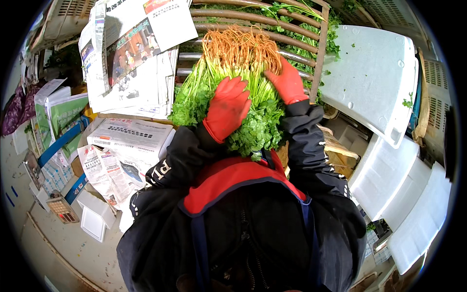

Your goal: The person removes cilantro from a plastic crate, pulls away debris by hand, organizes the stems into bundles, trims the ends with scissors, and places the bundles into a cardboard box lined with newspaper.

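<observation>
1. A leafy green herb bunch with pale stems and tangled orange-brown roots [258, 92] lay on a slatted brown metal rack [323, 48], roots pointing away from the person.
2. The red-gloved left hand [227, 108] rested over the leaves, fingers extended, close together, gripping nothing visible.
3. The red-gloved right hand [288, 83] flanked the stems, thumb spread; hidden fingertips left its grip unclear.
4. The step seemed to be evening the bunch; next called for gentle pressure from both sides, roots aligned.
</observation>
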Demonstrator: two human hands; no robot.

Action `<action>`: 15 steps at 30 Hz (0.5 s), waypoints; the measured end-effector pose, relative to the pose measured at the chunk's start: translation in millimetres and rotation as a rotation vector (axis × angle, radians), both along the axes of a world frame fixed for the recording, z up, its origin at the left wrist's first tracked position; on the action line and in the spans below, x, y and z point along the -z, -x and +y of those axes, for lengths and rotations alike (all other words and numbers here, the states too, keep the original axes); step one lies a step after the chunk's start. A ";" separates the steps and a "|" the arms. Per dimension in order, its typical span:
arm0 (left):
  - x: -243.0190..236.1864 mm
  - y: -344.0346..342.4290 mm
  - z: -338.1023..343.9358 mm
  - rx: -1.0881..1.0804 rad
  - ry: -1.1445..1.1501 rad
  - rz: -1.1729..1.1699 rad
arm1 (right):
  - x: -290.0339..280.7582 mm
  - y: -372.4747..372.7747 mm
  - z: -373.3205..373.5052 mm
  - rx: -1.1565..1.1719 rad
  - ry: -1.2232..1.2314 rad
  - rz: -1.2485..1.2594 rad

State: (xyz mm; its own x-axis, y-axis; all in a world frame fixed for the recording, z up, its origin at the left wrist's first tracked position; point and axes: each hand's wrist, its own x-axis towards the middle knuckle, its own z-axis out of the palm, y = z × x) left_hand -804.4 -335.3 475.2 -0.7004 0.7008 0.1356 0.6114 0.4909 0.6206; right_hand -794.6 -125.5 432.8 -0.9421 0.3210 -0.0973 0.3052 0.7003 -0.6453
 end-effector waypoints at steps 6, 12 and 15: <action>-1.0 0.7 -1.3 0.005 0.022 -0.011 | -50.9 15.7 -7.9 -0.075 0.145 -0.043; 0.0 -0.3 -3.1 0.002 0.005 0.015 | -38.9 41.1 -10.9 -0.212 0.111 0.061; 4.6 -2.1 -4.2 0.003 -0.021 0.016 | -25.5 57.4 -5.6 -0.206 0.395 -0.184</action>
State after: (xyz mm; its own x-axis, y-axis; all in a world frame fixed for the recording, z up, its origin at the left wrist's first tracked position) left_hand -802.3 -339.5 470.6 -0.6959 0.6998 0.1613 0.6227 0.4761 0.6210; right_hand -852.0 -131.1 458.3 -0.9378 0.0346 -0.3455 0.3202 0.4708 -0.8221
